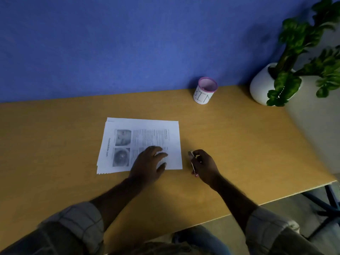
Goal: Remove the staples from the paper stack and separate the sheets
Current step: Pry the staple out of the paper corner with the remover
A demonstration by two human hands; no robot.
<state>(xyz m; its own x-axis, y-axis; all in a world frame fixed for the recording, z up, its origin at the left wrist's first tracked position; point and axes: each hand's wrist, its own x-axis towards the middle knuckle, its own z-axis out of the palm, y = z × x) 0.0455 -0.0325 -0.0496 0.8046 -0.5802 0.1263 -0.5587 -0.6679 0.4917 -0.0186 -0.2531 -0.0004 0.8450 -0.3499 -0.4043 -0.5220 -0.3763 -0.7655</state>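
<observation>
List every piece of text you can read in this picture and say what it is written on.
"BIN": hand-lettered on the small white cup with a pink rim.
"mesoacnefree.com" (blurred, best reading): printed sideways along the left margin of the top sheet of the white paper stack.
Body text and heading on that sheet: too small and blurred to read.

You can read "BIN" hand-lettered on the white cup (pixel 204 91) at the far side. The top sheet of the paper stack (pixel 139 144) shows "mesoqesfree.com" or similar along its left edge; its body text is too small.
</observation>
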